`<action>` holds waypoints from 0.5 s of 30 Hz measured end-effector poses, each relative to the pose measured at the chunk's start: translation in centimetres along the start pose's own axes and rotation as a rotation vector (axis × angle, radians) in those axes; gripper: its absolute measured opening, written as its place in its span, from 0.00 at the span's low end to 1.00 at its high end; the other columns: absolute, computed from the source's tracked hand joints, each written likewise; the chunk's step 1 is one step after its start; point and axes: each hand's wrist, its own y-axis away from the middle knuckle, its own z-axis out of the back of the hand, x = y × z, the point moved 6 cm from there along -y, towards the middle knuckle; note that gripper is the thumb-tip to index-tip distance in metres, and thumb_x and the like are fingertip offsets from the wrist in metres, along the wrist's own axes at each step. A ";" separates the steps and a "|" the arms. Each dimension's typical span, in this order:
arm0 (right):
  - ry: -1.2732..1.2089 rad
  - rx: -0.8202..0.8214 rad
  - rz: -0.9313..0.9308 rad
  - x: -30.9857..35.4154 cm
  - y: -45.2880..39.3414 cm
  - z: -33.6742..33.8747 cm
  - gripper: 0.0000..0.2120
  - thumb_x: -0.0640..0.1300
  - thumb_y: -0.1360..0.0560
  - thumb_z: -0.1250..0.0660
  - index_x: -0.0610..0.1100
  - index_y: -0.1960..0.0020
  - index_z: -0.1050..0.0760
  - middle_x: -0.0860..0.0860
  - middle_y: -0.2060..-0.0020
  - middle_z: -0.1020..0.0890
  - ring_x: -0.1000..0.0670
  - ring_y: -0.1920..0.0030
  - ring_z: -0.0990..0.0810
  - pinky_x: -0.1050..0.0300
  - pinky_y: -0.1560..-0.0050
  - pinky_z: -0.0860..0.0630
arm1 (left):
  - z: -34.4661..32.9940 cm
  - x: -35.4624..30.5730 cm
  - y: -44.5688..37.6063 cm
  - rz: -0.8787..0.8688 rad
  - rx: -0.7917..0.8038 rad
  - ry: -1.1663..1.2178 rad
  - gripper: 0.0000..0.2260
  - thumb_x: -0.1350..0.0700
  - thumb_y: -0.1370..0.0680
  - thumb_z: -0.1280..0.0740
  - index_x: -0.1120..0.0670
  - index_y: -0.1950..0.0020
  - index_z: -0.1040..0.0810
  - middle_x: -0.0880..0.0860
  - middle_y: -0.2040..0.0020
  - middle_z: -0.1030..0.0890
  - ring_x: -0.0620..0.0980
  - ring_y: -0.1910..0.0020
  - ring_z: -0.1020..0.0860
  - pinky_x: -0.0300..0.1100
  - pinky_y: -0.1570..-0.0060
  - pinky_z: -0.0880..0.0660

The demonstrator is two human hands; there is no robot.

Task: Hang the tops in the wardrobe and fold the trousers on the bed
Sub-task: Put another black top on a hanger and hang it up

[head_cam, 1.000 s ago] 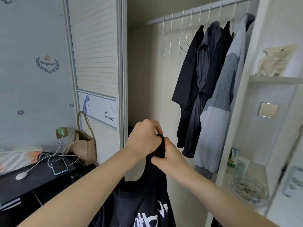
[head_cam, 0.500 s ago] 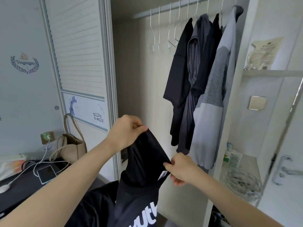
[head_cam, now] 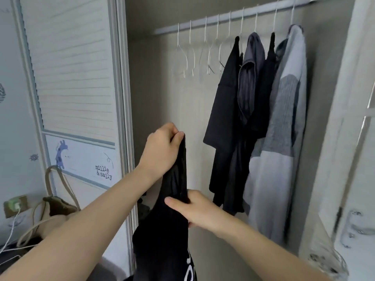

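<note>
Head view: both hands (head_cam: 182,179) gripping black top (head_cam: 172,230).

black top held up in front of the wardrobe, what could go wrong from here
1. No hanger is in the black top yet: the left hand pinches its upper edge and the right hand grips it lower, so fetching one may mean letting go and the top slumping.
2. The empty white hangers hang close together; pulling one could snag or knock down a neighbour.
3. The hung clothes crowd the rail's right end, so the top may crease against them.
</note>
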 end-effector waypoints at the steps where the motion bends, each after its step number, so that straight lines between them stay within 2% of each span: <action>1: 0.015 -0.050 -0.010 -0.3 -1.0 0.6 0.13 0.57 0.25 0.36 0.49 0.49 0.24 0.56 0.55 0.18 0.56 0.54 0.19 0.61 0.51 0.22 | -0.2 0.6 -0.7 0.005 0.014 0.005 0.11 0.55 0.18 0.38 0.57 0.59 0.29 0.49 0.70 0.28 0.45 0.69 0.31 0.41 0.66 0.36; 3: 0.038 -0.130 -0.060 -1.3 -2.6 2.3 0.04 0.45 0.24 0.37 0.46 0.56 0.26 0.53 0.63 0.23 0.53 0.61 0.22 0.61 0.59 0.26 | -0.3 2.3 -2.4 0.034 0.020 0.021 0.11 0.55 0.18 0.38 0.58 0.59 0.29 0.51 0.69 0.27 0.46 0.68 0.30 0.37 0.67 0.34; 4: 0.071 -0.170 -0.101 -2.1 -3.0 3.3 0.05 0.42 0.24 0.38 0.46 0.58 0.27 0.52 0.66 0.25 0.53 0.64 0.24 0.61 0.63 0.28 | -0.2 3.3 -3.1 0.057 0.013 0.020 0.11 0.54 0.18 0.38 0.58 0.58 0.28 0.51 0.68 0.26 0.46 0.67 0.29 0.34 0.67 0.35; 7: 0.208 -0.370 -0.223 -4.1 -4.3 7.9 0.08 0.42 0.22 0.40 0.43 0.57 0.25 0.51 0.68 0.26 0.53 0.68 0.25 0.62 0.69 0.30 | -0.1 7.2 -5.1 0.140 0.059 0.025 0.12 0.52 0.18 0.38 0.57 0.59 0.26 0.51 0.65 0.24 0.48 0.63 0.26 0.35 0.65 0.33; 9: -0.052 -0.447 -0.270 -4.7 -4.9 10.2 0.10 0.42 0.20 0.39 0.37 0.52 0.22 0.46 0.63 0.21 0.48 0.61 0.19 0.56 0.63 0.21 | -1.0 9.5 -5.8 0.143 0.231 0.052 0.16 0.47 0.21 0.34 0.58 0.60 0.25 0.51 0.64 0.23 0.49 0.62 0.24 0.39 0.61 0.30; 11: -0.380 -0.448 -0.258 -4.0 -5.6 11.3 0.10 0.39 0.20 0.40 0.35 0.47 0.22 0.41 0.56 0.19 0.43 0.53 0.17 0.50 0.56 0.19 | -2.3 11.2 -5.8 0.111 0.467 0.046 0.19 0.42 0.27 0.28 0.57 0.62 0.26 0.49 0.68 0.24 0.44 0.67 0.25 0.39 0.63 0.29; 12: -0.456 -0.454 -0.234 -3.4 -6.0 11.8 0.10 0.38 0.20 0.40 0.35 0.47 0.21 0.41 0.54 0.18 0.43 0.52 0.17 0.50 0.54 0.19 | -3.0 11.7 -5.5 0.083 0.573 -0.005 0.20 0.40 0.29 0.26 0.55 0.64 0.26 0.48 0.70 0.25 0.42 0.70 0.26 0.37 0.65 0.30; 13: -0.463 -0.468 -0.214 -3.0 -6.4 12.3 0.10 0.38 0.21 0.39 0.36 0.47 0.21 0.41 0.54 0.17 0.43 0.52 0.17 0.49 0.52 0.20 | -3.6 12.4 -5.3 0.044 0.636 -0.085 0.19 0.40 0.30 0.25 0.53 0.66 0.26 0.48 0.71 0.25 0.41 0.72 0.27 0.37 0.67 0.30; 15: -0.376 -0.518 -0.191 -2.1 -7.5 13.3 0.10 0.39 0.22 0.37 0.35 0.48 0.20 0.41 0.56 0.17 0.43 0.54 0.17 0.47 0.49 0.21 | -4.4 13.9 -5.8 -0.057 0.615 -0.251 0.19 0.42 0.26 0.29 0.49 0.71 0.28 0.49 0.74 0.26 0.44 0.74 0.27 0.36 0.70 0.32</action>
